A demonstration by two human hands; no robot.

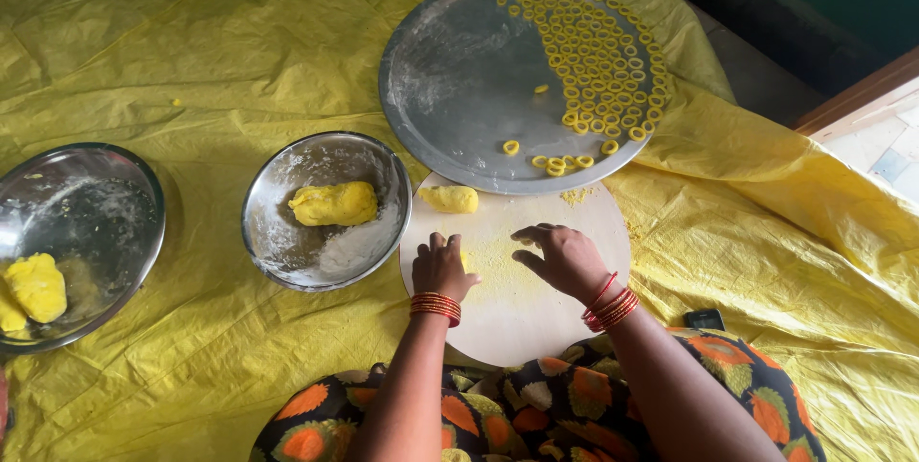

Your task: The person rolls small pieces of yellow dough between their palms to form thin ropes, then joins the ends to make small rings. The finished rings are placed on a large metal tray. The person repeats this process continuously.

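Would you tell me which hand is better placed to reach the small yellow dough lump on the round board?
Left: the left hand lies almost directly below the yellow dough lump; the right hand sits farther aside.

Soft, even daylight fills the scene — bright overall, with no harsh beams. The yellow sheet reflects a warm cast, and its creases show only gentle shading. The large steel tray carries a pale, diffuse sheen across its bare part, while the two steel bowls show brighter glints along their rims and darker reflections inside. Shadows are short and faint — a thin one sits under each bowl and beneath the hands on the round board. The top right corner falls dim. Focus is sharp in the middle; the edges look slightly stretched and softer.
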